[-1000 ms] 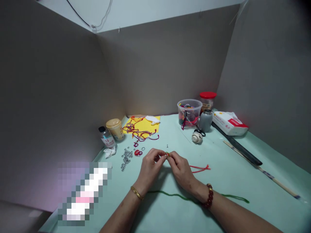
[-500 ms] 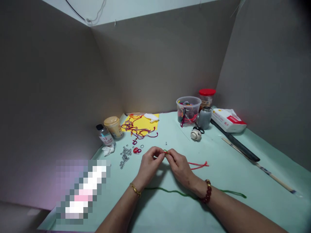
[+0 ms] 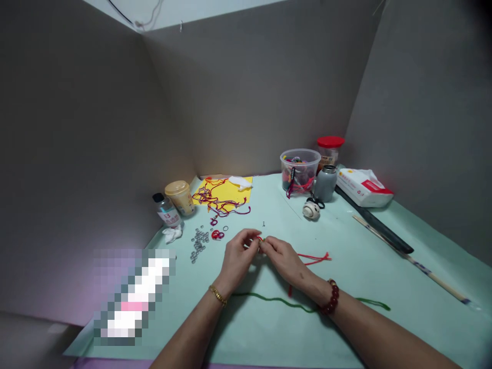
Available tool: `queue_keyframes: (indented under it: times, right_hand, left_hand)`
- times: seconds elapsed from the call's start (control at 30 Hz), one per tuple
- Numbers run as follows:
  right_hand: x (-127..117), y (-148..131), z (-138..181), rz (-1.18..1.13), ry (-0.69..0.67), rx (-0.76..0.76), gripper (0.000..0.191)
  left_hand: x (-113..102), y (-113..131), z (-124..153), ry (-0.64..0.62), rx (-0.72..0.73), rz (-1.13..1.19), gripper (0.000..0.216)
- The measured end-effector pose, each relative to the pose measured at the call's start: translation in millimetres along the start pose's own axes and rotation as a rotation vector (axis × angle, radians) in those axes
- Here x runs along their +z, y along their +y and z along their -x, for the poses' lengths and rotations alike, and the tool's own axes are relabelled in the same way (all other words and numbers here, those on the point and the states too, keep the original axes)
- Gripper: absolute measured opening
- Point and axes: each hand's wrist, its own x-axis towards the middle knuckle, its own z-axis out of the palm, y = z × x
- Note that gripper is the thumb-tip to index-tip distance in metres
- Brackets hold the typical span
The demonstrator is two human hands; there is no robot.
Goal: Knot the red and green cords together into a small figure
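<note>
Over the table (image 3: 346, 261), the left hand (image 3: 240, 256) and right hand (image 3: 284, 259) meet; a green cord (image 3: 274, 299) passes under the right wrist. Both hands' fingers pinch red cord (image 3: 327, 257), its ends beside the right hand.

Dim, greyish light here, with the dark grey, flat left wall (image 3: 77, 133) sinking deepest into gloom while the smooth, pale green tabletop (image 3: 369, 266) stays brighter. Soft shadows spread beneath the bare left hand (image 3: 239, 259) and bare right hand (image 3: 285, 261). Coarse mosaic squares swallow a white-and-pink patch (image 3: 134, 297), violet glow beside it! Walls lean outward, wide-angle style; the upper right corner blackens; fingertip detail is too small to read.
</note>
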Motion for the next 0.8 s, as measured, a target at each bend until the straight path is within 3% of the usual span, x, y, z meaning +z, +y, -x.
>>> queue_keyframes:
  times: [0.27,0.5,0.63,0.8]
  right_hand:
    - [-0.9,-1.2,-1.6,0.024,0.029,0.034,0.025]
    - [-0.4,-9.2,1.2,-0.068,0.051,0.083,0.021]
    - [-1.4,-9.3,2.9,-0.114,0.147,0.09,0.021]
    - [-7.0,-8.6,9.2,-0.005,0.189,0.012,0.023]
  left_hand:
    - [-2.1,4.1,2.6,-0.062,0.052,0.007,0.013]
    - [1.8,7.1,11.1,0.046,0.422,-0.207,0.013]
    - [3.7,8.3,12.0,0.082,0.343,-0.186,0.014]
    - [6.7,12.8,14.3,0.018,0.283,-0.165,0.013]
